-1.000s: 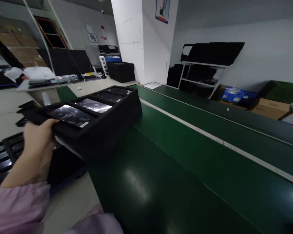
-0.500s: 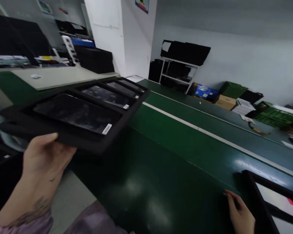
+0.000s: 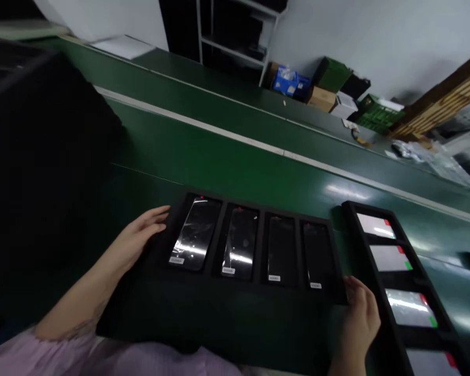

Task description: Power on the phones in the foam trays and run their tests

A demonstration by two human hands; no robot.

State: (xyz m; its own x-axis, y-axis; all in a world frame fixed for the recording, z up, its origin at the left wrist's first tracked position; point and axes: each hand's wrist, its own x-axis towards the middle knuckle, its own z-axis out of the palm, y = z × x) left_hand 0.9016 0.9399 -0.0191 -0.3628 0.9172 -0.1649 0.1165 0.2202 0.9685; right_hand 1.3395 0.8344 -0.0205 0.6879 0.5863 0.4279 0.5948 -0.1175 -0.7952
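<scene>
A black foam tray with several dark, glossy phone-like panels, each bearing a small white label, lies across the view just above the green work surface. My left hand grips its left end, thumb and fingers pressed together at the edge. At its right end my right hand is closed on the corner, slightly blurred. Right beside it, a second black tray holds several pale panels with red and green tabs; neither hand touches that one.
A large dark stack stands at the left. Beyond the green bench, with its pale strip, are a metal shelf, a blue crate, a cardboard box and green crates. Plastic wrapping lies at far right.
The view has turned right and down. The black tray has moved from the upper left to the front centre, and my right hand has taken hold of its right end.
</scene>
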